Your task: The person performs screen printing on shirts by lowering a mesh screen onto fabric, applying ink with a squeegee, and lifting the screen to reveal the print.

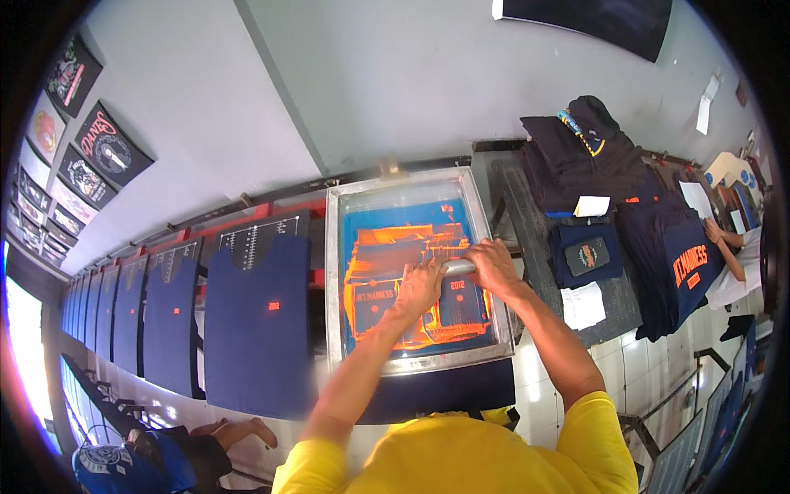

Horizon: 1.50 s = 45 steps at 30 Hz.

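In the middle lies a silk-screen frame [334,272] with a pale metal rim and a blue stencil mesh. Thick orange ink [391,236] is smeared across the mesh, around a stencil design. Both my hands are closed around a squeegee [459,267], whose grey handle shows between them. My left hand [420,284] grips its left part, and my right hand [491,265] its right end. The squeegee's blade is hidden under my hands. Beneath the frame, a navy shirt [436,392] sticks out at the near edge.
A row of navy shirts [255,329] on boards runs left, with small orange prints. To the right, a dark table [527,222] bears folded dark clothes [576,165] and papers [583,306]. One person [736,263] handles garments far right; another [164,461] is at lower left.
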### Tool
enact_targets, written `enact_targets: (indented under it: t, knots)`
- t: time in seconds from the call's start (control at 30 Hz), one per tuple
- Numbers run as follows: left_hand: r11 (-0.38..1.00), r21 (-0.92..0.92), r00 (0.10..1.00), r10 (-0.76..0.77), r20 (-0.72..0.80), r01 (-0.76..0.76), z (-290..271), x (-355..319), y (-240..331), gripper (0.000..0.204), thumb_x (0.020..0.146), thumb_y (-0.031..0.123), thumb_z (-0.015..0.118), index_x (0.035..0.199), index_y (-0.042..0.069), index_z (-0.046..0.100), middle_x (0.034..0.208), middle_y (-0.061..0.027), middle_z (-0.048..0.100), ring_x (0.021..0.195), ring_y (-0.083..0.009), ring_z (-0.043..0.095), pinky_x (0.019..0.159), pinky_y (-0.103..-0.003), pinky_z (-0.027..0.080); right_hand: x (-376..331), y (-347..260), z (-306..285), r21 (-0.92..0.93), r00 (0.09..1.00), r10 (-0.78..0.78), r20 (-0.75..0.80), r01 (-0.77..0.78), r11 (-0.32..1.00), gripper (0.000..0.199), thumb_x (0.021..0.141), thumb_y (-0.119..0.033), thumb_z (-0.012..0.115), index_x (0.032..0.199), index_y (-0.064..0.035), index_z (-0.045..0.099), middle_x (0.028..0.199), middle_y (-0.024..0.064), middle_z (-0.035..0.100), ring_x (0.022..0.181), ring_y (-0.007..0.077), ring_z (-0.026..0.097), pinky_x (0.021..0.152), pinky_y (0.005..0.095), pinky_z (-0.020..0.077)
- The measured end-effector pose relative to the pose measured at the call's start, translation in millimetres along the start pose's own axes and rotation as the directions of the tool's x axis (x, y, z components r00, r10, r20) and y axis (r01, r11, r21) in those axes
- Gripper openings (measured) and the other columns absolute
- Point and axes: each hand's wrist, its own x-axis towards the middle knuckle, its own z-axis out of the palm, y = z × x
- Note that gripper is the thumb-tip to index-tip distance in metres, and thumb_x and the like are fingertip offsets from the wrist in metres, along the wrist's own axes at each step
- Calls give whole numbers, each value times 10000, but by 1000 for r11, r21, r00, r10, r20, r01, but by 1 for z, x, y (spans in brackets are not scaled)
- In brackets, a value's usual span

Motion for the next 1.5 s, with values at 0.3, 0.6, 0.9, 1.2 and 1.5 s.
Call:
enact_targets:
  t: [0.3,0.6,0.9,1.2,1.5]
  knots:
    - [981,13,970,193,-148,-193,8,-131,56,458,830,72,638,1273,93,520,1158,-83,613,1097,-251,583,905,-450,389,-123,-68,6,-18,996,-59,-59,58,998,496,567,-95,787,1051,-117,682,1093,-9,649,1042,199,572,832,409,400]
    - [985,77,956,172,-237,-158,29,-56,18,306,917,171,591,1211,98,551,1053,-84,668,876,-255,681,851,-442,398,-53,-12,32,-59,976,-115,-186,105,993,308,677,-130,733,979,-94,686,1005,33,661,1011,249,580,778,414,450]
    - [999,11,974,41,-224,-39,-23,-16,10,272,970,173,538,1232,101,552,1104,-128,664,1001,-295,648,892,-459,393,12,-20,-30,-102,984,-125,-124,113,988,237,686,-146,783,901,-100,695,924,25,677,959,250,602,802,413,454]
    - [987,-48,978,144,-152,-153,21,-145,48,409,888,102,624,1287,72,541,1298,-92,600,1199,-235,577,986,-482,353,-129,-77,15,-81,993,-77,-84,70,994,478,616,-107,803,1078,-108,682,1127,-19,640,1066,213,567,836,394,440]
    - [954,36,938,300,-175,-299,48,-182,42,388,920,191,634,1277,65,553,1342,-82,586,1287,-182,533,1061,-448,322,-172,-106,29,-42,995,-31,-91,28,999,674,656,-356,845,1215,-66,605,1258,49,573,1118,265,533,920,415,422]
